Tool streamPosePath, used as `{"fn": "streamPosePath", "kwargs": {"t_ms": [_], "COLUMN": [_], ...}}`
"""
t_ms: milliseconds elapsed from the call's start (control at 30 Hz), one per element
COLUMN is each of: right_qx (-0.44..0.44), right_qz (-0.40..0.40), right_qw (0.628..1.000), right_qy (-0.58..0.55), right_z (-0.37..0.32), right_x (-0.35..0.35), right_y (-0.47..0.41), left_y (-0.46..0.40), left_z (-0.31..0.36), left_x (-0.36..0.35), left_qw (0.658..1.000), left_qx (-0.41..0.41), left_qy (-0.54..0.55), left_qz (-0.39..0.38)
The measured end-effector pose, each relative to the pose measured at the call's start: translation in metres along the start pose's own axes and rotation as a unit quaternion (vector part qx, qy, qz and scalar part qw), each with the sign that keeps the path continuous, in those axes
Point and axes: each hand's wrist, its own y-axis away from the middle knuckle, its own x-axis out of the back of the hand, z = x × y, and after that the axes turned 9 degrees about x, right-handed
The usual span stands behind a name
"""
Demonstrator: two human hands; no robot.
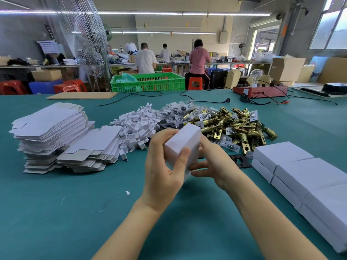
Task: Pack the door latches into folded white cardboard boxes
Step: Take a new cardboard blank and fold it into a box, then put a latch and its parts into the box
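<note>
At nine o'clock sit flat white cardboard box blanks [50, 128]; your left hand [163, 171] and right hand [212, 166] both grip the small folded white cardboard box [183, 141], contents hidden. It looks light and crushable, so hold its edges. Brass door latches [234, 126] pile at one o'clock, closed white boxes [300, 171] at three.

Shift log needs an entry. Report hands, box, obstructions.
Left hand and right hand both grip white box, held above table. Latch pile behind, untouched. Nothing in the way.
</note>
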Motion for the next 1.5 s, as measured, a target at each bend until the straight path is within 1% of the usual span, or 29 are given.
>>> {"fn": "streamPosePath", "kwargs": {"t_ms": [67,167,200,267,300,367,433,533,600,667,700,767,867,1000,1133,1233,1367,1500], "right_qx": [0.014,0.024,0.030,0.049,0.060,0.079,0.099,0.130,0.146,0.162,0.168,0.181,0.203,0.252,0.275,0.259,0.226,0.203], "right_qz": [-0.043,-0.063,-0.056,-0.008,0.022,0.061,0.072,0.053,0.028,0.007,0.000,-0.006,0.006,-0.001,-0.039,-0.060,-0.059,-0.034], "right_qw": [0.997,0.984,0.980,0.975,0.972,0.963,0.962,0.971,0.970,0.971,0.973,0.977,0.978,0.967,0.960,0.960,0.962,0.959], "right_qy": [-0.059,-0.164,-0.190,-0.218,-0.226,-0.249,-0.246,-0.194,-0.192,-0.177,-0.157,-0.110,-0.056,-0.027,-0.047,-0.085,-0.141,-0.193], "right_z": [-0.003,-0.005,-0.005,-0.004,-0.003,0.001,0.006,0.012,0.016,0.020,0.022,0.026,0.030,0.033,0.031,0.034,0.038,0.037], "right_x": [0.001,0.007,0.008,0.012,0.013,0.015,0.015,0.014,0.012,0.010,0.008,0.005,0.000,-0.005,-0.009,-0.011,-0.009,0.001], "right_y": [0.002,0.003,0.003,0.000,-0.002,-0.006,-0.008,-0.011,-0.011,-0.012,-0.012,-0.011,-0.011,-0.007,-0.005,-0.006,-0.010,-0.013], "left_y": [0.002,0.005,0.006,0.010,0.011,0.015,0.019,0.017,0.013,0.008,0.007,0.006,0.005,0.005,0.001,-0.001,-0.003,-0.005], "left_z": [0.003,-0.003,-0.007,-0.015,-0.019,-0.022,-0.023,-0.023,-0.024,-0.028,-0.031,-0.035,-0.038,-0.040,-0.040,-0.043,-0.046,-0.049], "left_x": [-0.002,-0.003,-0.003,-0.004,-0.004,-0.006,-0.008,-0.011,-0.010,-0.004,-0.001,0.004,0.004,0.008,0.013,0.017,0.019,0.018], "left_qw": [0.997,0.990,0.988,0.983,0.982,0.985,0.989,0.989,0.977,0.954,0.943,0.938,0.939,0.940,0.942,0.942,0.934,0.900], "left_qx": [-0.059,-0.116,-0.128,-0.136,-0.125,-0.074,-0.005,0.106,0.192,0.280,0.307,0.314,0.315,0.316,0.318,0.324,0.333,0.372], "left_qy": [-0.021,-0.049,-0.062,-0.098,-0.109,-0.105,-0.084,-0.060,-0.063,-0.017,0.012,0.011,0.017,0.011,0.024,0.022,0.033,0.109], "left_qz": [-0.035,-0.060,-0.064,-0.076,-0.088,-0.114,-0.122,-0.081,-0.063,-0.104,-0.131,-0.149,-0.136,-0.127,-0.103,-0.090,-0.128,-0.200]}}
